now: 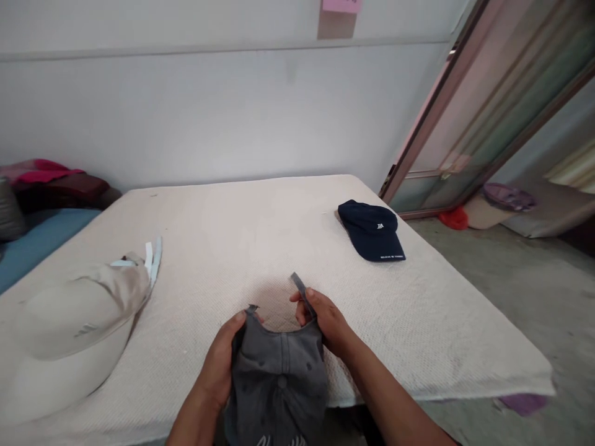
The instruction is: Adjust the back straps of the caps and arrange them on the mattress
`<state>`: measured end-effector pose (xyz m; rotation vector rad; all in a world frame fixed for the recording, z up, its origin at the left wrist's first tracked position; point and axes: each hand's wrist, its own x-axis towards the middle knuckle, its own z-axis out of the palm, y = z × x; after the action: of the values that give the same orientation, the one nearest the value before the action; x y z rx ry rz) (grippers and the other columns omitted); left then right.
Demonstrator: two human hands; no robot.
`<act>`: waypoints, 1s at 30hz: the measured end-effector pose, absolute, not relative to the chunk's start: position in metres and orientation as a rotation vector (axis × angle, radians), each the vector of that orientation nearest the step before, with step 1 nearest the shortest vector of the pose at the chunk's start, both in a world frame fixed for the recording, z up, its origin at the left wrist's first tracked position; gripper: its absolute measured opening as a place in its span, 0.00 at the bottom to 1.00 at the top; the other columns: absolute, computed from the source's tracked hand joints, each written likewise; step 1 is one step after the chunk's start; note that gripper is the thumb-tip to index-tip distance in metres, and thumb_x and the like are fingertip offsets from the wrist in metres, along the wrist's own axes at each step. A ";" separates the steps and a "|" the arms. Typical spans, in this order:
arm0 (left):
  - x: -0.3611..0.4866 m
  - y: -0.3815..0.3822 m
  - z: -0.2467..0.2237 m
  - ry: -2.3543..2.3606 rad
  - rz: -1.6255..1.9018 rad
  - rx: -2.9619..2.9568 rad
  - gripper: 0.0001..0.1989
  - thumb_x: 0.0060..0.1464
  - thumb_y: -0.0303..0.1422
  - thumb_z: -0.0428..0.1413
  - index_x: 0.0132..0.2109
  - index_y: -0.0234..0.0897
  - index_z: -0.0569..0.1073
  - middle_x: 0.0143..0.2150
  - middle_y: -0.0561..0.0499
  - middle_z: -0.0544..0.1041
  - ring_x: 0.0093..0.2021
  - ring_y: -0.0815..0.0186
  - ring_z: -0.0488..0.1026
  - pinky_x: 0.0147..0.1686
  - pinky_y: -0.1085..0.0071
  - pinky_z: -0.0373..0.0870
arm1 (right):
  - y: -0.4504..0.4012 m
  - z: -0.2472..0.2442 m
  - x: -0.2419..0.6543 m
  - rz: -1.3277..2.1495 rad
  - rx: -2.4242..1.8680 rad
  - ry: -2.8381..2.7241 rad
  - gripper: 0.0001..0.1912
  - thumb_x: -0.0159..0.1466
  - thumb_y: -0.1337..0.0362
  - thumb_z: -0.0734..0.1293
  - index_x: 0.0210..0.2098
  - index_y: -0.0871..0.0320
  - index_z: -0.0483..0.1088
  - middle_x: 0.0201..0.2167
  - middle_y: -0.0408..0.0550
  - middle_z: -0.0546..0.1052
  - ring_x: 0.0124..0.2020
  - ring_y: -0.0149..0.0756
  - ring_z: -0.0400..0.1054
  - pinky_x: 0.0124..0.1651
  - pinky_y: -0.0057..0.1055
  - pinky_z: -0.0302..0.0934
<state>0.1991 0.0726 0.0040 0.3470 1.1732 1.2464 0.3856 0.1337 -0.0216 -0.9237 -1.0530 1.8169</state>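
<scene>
A dark grey cap [281, 371] is held at the near edge of the cloth-covered surface, its back opening facing away from me. My left hand [223, 356] grips the cap's left side by the buckle end. My right hand [325, 319] pinches the loose grey strap [300, 286] at the right side, its free end pointing up and apart from the buckle. A beige cap [69, 316] with pale straps rests at the left. Farther back on the right sits a navy cap [369, 229] with white lettering.
The white textured cloth [223, 223] covers a wide surface reaching a white wall [209, 118]. Dark and pink fabric items [51, 179] lie at the far left. On the floor to the right are a red item [453, 218] and a glass door [446, 142].
</scene>
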 end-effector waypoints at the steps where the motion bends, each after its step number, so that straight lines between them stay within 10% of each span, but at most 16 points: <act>1: 0.200 0.073 0.004 1.196 1.249 0.370 0.16 0.47 0.38 0.56 0.41 0.32 0.77 0.34 0.45 0.79 0.34 0.59 0.74 0.34 0.66 0.69 | 0.134 -0.022 0.385 1.791 -0.924 -1.074 0.20 0.62 0.49 0.58 0.36 0.60 0.68 0.19 0.42 0.68 0.19 0.27 0.57 0.23 0.25 0.50; 10: 0.201 0.073 0.005 1.185 1.148 0.466 0.11 0.46 0.36 0.59 0.36 0.34 0.77 0.29 0.50 0.76 0.28 0.67 0.72 0.28 0.74 0.66 | 0.146 -0.016 0.392 1.870 -0.719 -0.771 0.10 0.56 0.66 0.64 0.38 0.60 0.68 0.23 0.41 0.69 0.16 0.22 0.55 0.21 0.24 0.48; 15: 0.206 0.073 0.005 1.215 1.114 0.432 0.13 0.43 0.32 0.61 0.39 0.35 0.76 0.29 0.51 0.76 0.27 0.68 0.71 0.27 0.75 0.65 | 0.141 -0.012 0.390 2.005 -0.689 -0.818 0.10 0.60 0.58 0.62 0.36 0.59 0.66 0.17 0.36 0.63 0.11 0.19 0.42 0.16 0.22 0.38; 30: 0.217 0.071 -0.001 1.250 0.982 0.835 0.04 0.47 0.31 0.56 0.30 0.36 0.74 0.23 0.53 0.70 0.24 0.68 0.65 0.24 0.75 0.58 | 0.125 -0.023 0.369 2.121 -0.729 -1.148 0.12 0.53 0.59 0.70 0.29 0.60 0.65 0.22 0.40 0.70 0.14 0.18 0.49 0.15 0.20 0.39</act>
<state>0.2167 0.0706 -0.0014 0.8354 1.2499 0.9824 0.3690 0.1250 -0.0234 -0.7292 -1.1477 2.1208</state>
